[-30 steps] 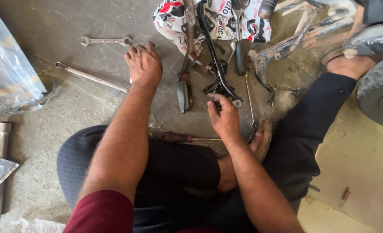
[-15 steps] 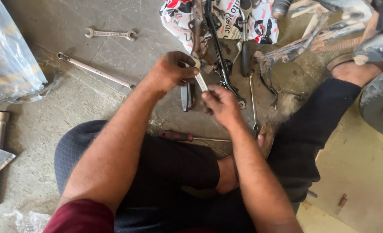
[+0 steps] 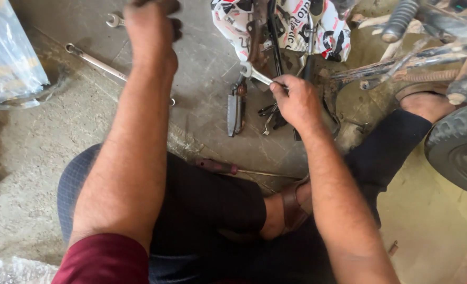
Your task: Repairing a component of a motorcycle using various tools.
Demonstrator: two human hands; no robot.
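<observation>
Steel spanner (image 3: 254, 73) sits pinched in the right hand (image 3: 296, 100), its long axis slanting up-left to the open jaw beside the footpeg (image 3: 235, 108). The left hand (image 3: 152, 26) hovers farther left over the floor (image 3: 202, 63), blurred; its grip cannot be told.

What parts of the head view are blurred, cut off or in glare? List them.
Head view: the left hand is motion-blurred and partly cut off by the top edge; the right hand and its spanner are sharp; daylight is soft, with faint shadows on the concrete floor; the plastic bag shows pale glare; the tyre bends slightly at the frame edge.
</observation>
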